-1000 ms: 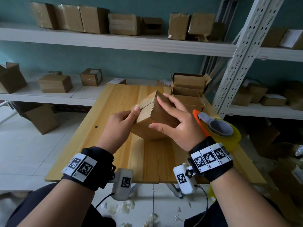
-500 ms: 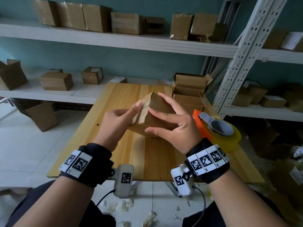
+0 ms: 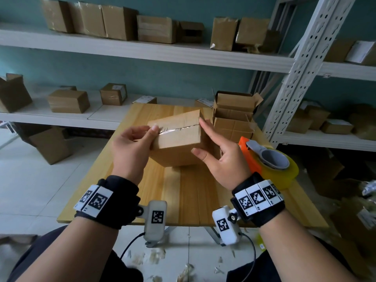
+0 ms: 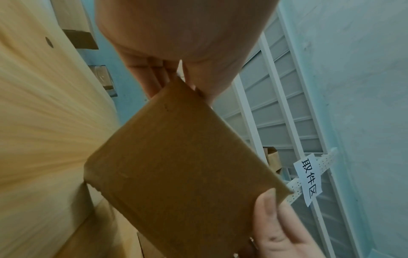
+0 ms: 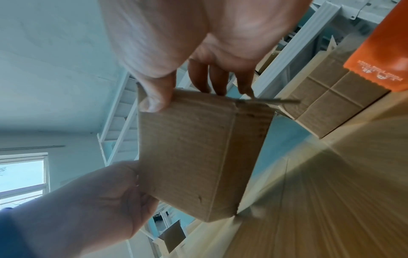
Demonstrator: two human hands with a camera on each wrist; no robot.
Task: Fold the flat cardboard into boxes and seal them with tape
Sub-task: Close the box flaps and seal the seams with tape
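Note:
A small brown cardboard box [image 3: 177, 139] is held tilted just above the wooden table [image 3: 183, 192], its taped seam facing up. My left hand [image 3: 140, 139] grips the box's left end, with the thumb on top at the seam's end and the fingers underneath. In the left wrist view, thumb and fingers pinch a corner of the box [image 4: 176, 165]. My right hand [image 3: 213, 145] holds the right end: thumb on the near face, index finger up along the edge to the top corner. In the right wrist view, the thumb lies on the box [image 5: 194, 157] and the fingers go behind its edge.
An orange tape dispenser [image 3: 268, 159] with a yellowish roll lies on the table just right of my right hand. A stack of open-flapped boxes [image 3: 234, 117] stands at the table's far right. White shelves [image 3: 142, 49] with more boxes run behind; tape scraps litter the floor.
The box has turned so its taped seam faces up. My right hand slid from the top to the right end. My left thumb moved onto the seam's left end.

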